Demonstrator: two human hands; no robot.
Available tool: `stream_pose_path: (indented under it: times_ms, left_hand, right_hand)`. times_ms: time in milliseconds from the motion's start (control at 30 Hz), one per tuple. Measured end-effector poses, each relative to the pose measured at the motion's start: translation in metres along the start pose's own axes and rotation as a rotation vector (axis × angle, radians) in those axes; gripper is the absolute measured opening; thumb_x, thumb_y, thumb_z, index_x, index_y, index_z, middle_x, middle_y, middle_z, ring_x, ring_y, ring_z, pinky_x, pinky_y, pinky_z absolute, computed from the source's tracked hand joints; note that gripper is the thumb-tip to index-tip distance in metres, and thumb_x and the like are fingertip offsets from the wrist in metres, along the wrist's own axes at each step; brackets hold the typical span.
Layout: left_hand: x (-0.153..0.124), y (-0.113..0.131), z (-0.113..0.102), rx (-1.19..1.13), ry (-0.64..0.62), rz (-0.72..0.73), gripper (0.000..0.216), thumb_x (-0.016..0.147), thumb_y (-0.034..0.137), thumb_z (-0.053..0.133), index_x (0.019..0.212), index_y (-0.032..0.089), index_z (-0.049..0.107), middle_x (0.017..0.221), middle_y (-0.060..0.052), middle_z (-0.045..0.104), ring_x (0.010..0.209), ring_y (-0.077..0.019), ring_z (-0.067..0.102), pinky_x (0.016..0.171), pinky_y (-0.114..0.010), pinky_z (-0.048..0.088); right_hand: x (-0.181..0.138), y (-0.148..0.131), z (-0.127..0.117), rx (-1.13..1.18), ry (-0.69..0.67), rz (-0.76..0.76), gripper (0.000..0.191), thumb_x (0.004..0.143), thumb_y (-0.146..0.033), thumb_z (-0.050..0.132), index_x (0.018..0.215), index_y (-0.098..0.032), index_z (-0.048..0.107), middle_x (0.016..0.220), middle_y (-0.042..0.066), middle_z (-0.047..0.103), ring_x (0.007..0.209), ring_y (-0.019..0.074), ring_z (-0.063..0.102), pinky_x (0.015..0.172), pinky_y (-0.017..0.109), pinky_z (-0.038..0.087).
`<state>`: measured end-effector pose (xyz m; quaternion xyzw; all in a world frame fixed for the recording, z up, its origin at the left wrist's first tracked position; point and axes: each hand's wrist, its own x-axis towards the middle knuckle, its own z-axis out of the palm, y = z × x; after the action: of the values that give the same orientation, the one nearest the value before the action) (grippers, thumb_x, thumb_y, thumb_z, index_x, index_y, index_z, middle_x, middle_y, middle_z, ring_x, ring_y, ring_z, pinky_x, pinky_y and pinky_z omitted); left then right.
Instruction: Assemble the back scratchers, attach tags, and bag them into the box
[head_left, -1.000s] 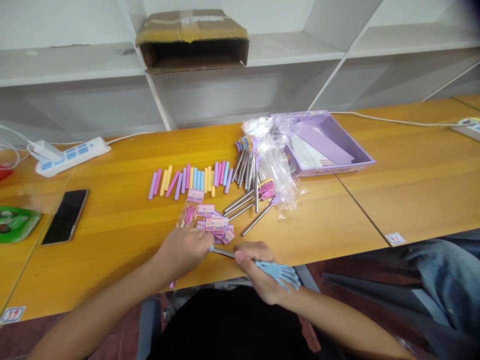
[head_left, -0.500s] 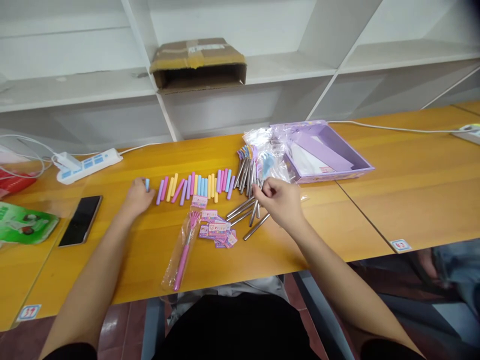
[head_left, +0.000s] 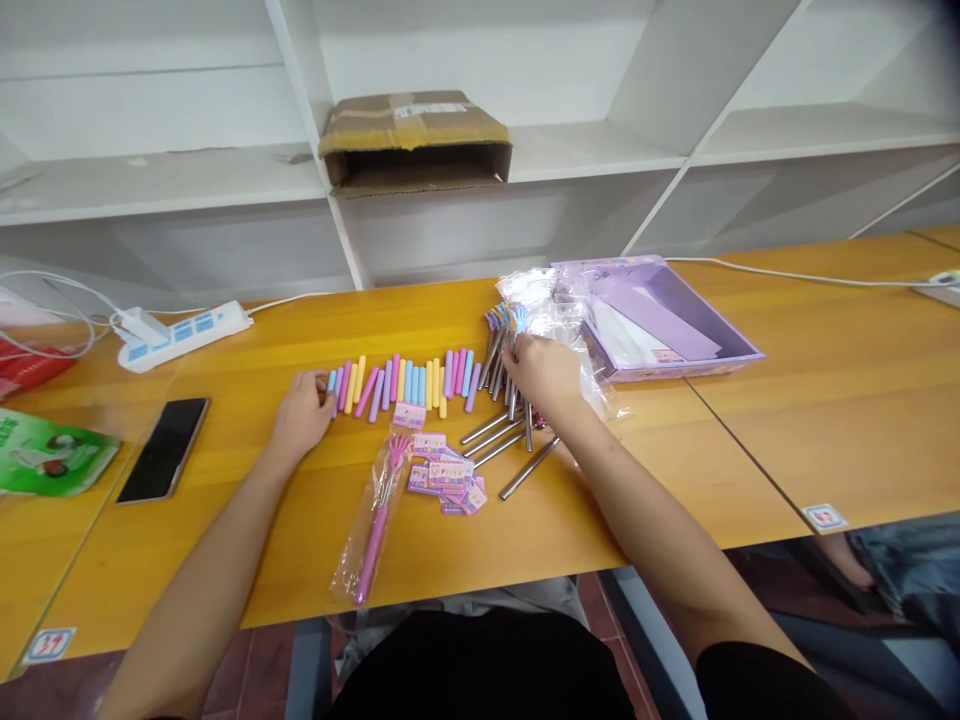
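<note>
The left hand (head_left: 302,412) is now resting at the left end of the row of coloured tubes (head_left: 401,382), having set the blue tube in with them. The right hand (head_left: 541,368) is reaching farther toward the table's far edge, onto the bunch of metal rods (head_left: 501,352), the blue claw-headed rod it was carrying now lying among them.

The right hand (head_left: 541,372) hides, perhaps, the metal rods' (head_left: 501,362) middles.
</note>
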<state>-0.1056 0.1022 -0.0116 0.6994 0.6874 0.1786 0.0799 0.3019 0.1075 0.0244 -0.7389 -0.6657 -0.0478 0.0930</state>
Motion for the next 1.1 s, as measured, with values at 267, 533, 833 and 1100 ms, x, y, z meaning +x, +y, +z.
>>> stream_pose_path:
  times_ms: [267, 533, 833, 1100]
  left_hand:
    - [0.0, 0.001, 0.001, 0.002, 0.004, 0.004, 0.038, 0.099, 0.032, 0.051, 0.132, 0.017, 0.061, 0.124, -0.016, 0.068, 0.118, -0.034, 0.068, 0.11, -0.05, 0.055]
    - [0.003, 0.002, -0.001, 0.011, -0.002, 0.004, 0.038, 0.098, 0.033, 0.051, 0.13, 0.016, 0.061, 0.122, -0.016, 0.069, 0.116, -0.0336, 0.069, 0.11, -0.049, 0.054]
    - [0.004, 0.0, 0.001, 0.022, 0.006, 0.0, 0.037, 0.096, 0.034, 0.051, 0.128, 0.017, 0.061, 0.123, -0.016, 0.07, 0.116, -0.0345, 0.07, 0.107, -0.049, 0.056]
    - [0.004, 0.003, 0.0, 0.005, 0.0, -0.017, 0.034, 0.097, 0.034, 0.051, 0.125, 0.018, 0.06, 0.121, -0.015, 0.07, 0.115, -0.0337, 0.069, 0.109, -0.049, 0.055]
  right_hand:
    - [-0.005, 0.004, 0.004, 0.04, 0.087, -0.001, 0.046, 0.11, -0.052, 0.047, 0.098, -0.017, 0.075, 0.091, 0.017, 0.079, 0.076, 0.0261, 0.068, 0.068, 0.034, 0.036]
    - [0.011, 0.1, -0.035, 0.233, 0.377, 0.2, 0.048, 0.111, -0.046, 0.039, 0.081, -0.022, 0.067, 0.077, 0.013, 0.068, 0.073, 0.0249, 0.06, 0.071, 0.037, 0.037]
    - [0.037, 0.185, 0.018, 0.25, 0.066, 0.453, 0.064, 0.1, -0.063, 0.058, 0.14, -0.013, 0.059, 0.118, 0.023, 0.079, 0.125, 0.041, 0.065, 0.114, 0.061, 0.035]
    - [0.056, 0.188, 0.0, 0.451, 0.152, 0.45, 0.054, 0.092, -0.03, 0.076, 0.141, -0.009, 0.065, 0.102, 0.016, 0.078, 0.105, 0.0287, 0.071, 0.098, 0.044, 0.046]
